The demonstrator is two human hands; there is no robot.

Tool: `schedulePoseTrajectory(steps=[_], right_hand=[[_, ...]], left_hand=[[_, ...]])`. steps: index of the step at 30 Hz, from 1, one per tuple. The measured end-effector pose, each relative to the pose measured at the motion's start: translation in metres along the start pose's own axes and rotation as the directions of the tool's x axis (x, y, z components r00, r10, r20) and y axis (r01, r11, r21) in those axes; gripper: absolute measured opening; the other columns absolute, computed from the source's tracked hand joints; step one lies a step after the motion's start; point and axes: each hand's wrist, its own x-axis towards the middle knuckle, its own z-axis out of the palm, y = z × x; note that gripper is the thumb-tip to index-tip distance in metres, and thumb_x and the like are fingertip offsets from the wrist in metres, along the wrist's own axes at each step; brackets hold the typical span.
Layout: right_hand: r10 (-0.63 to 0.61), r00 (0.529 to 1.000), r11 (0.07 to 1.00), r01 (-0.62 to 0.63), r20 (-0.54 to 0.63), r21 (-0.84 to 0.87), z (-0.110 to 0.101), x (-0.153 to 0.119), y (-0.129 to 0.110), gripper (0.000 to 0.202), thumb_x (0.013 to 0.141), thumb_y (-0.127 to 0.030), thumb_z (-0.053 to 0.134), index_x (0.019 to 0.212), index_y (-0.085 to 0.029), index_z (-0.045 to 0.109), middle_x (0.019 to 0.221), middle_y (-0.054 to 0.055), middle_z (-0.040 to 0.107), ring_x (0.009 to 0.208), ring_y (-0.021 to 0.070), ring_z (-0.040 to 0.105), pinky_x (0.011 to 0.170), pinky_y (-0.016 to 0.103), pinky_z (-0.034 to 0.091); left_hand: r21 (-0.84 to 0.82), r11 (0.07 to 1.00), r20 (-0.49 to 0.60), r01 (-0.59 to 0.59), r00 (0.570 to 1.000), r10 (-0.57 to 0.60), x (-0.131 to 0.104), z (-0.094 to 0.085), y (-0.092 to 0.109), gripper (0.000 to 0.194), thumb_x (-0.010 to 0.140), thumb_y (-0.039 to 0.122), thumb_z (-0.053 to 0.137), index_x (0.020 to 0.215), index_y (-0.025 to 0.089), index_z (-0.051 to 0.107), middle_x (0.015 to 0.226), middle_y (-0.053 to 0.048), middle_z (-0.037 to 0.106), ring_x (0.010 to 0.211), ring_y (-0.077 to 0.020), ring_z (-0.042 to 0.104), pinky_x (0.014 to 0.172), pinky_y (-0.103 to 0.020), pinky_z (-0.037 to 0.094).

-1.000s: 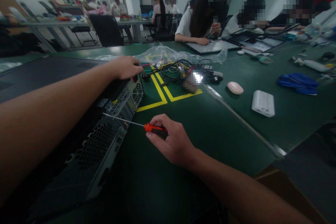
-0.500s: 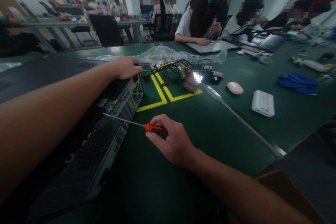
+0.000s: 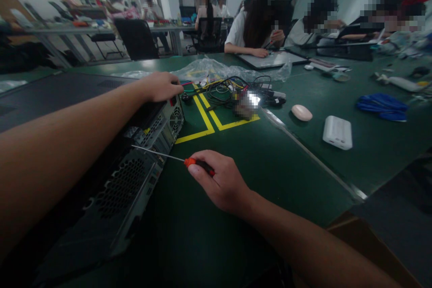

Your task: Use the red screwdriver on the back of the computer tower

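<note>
A black computer case (image 3: 121, 184) lies on the green table at the left, its metal rear panel with vents and ports facing right. My right hand (image 3: 219, 177) grips a screwdriver (image 3: 189, 162) by its red and black handle. The thin shaft points left and its tip meets the rear edge of the case, near the honeycomb vent. Resting on the far top corner of the case is my left hand (image 3: 162, 86), its fingers curled over the edge by the small fan grille (image 3: 176, 119). Whether those fingers pinch the case is hard to see.
Tangled cables (image 3: 222, 92) and clear plastic wrap (image 3: 202, 68) lie beyond the case. To the right are a pink oval object (image 3: 301, 113), a white box-shaped device (image 3: 337, 132) and a blue bundle (image 3: 382, 107). People sit across the table, one with a laptop-like panel (image 3: 275, 59).
The fingers of my right hand have shifted around the screwdriver handle, whose dark part shows more. My left hand has stayed put. At the back right, a dark panel has been lowered.
</note>
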Motion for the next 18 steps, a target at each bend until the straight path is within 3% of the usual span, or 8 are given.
schedulePoseTrajectory(steps=[5, 9, 18], right_hand=[[0.028, 1.000, 1.000, -0.028, 0.014, 0.014, 0.0015, -0.0022, 0.0021, 0.024, 0.105, -0.042, 0.076, 0.120, -0.025, 0.068, 0.100, 0.002, 0.079, 0.081, 0.0179, 0.069, 0.078, 0.034, 0.054], [0.018, 1.000, 1.000, -0.018, 0.017, 0.017, 0.0015, -0.0018, 0.0034, 0.015, 0.106, -0.036, 0.072, 0.115, -0.025, 0.066, 0.099, 0.002, 0.079, 0.084, 0.0191, 0.072, 0.080, 0.035, 0.055], [0.020, 1.000, 1.000, -0.020, 0.019, 0.020, 0.0020, -0.0014, 0.0041, 0.017, 0.106, -0.037, 0.073, 0.116, -0.025, 0.067, 0.106, 0.005, 0.081, 0.091, 0.0204, 0.075, 0.085, 0.036, 0.057]], left_hand=[[0.001, 1.000, -0.017, -0.024, 1.000, 0.024, 0.0026, 0.0024, -0.0021, 0.081, 0.096, 0.063, 0.040, 0.152, 0.021, 0.081, 0.135, -0.019, 0.085, 0.127, -0.0452, 0.074, 0.109, -0.052, 0.056], [-0.013, 1.000, -0.007, -0.017, 1.000, 0.017, 0.0026, 0.0028, -0.0019, 0.083, 0.095, 0.063, 0.041, 0.155, 0.021, 0.080, 0.138, -0.018, 0.085, 0.130, -0.0452, 0.073, 0.112, -0.052, 0.054], [-0.009, 1.000, -0.010, -0.023, 1.000, 0.023, 0.0004, 0.0014, 0.0003, 0.081, 0.095, 0.061, 0.041, 0.151, 0.020, 0.081, 0.141, -0.021, 0.084, 0.129, -0.0464, 0.074, 0.111, -0.054, 0.055]])
